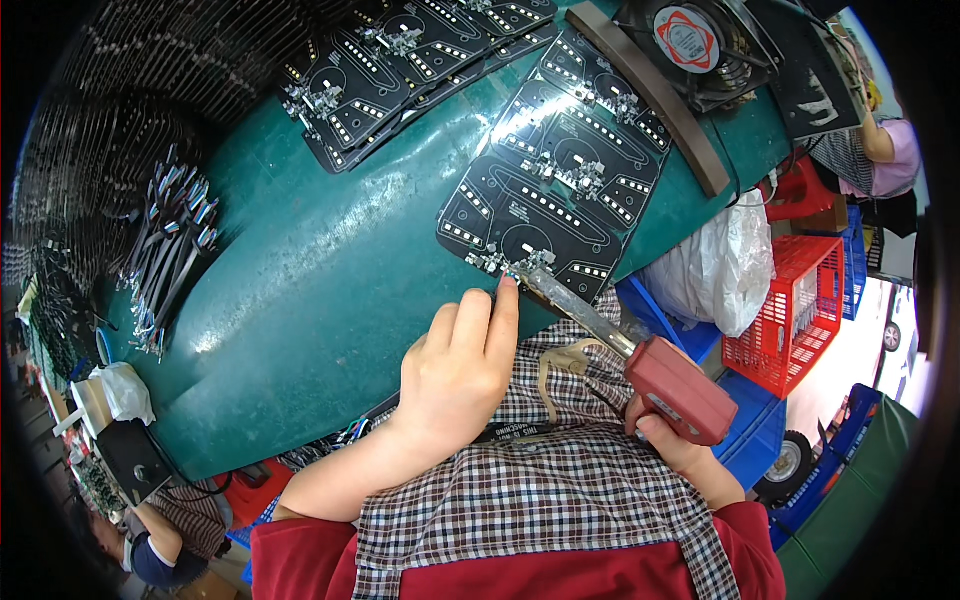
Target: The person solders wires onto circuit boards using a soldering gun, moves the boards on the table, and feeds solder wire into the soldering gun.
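Note:
A black circuit board panel (545, 190) with rows of small white LEDs and clusters of metal parts lies on the green tabletop, its near edge toward me. My left hand (460, 365) reaches to that near edge, fingers closed and the index fingertip at the small metal parts; what it pinches is hidden. My right hand (672, 440) grips the dark red handle of a soldering gun (680, 390). The gun's long metal shaft slants up and left over the board's near corner, with its tip close to my left fingertips.
More black boards (400, 75) lie stacked at the far side. Bundled dark cables (175, 250) with coloured wire ends lie at the left. A fan (690, 40) and a brown bar (650, 95) stand at the far right. Beside the table are a white plastic bag (715, 265) and a red crate (790, 310).

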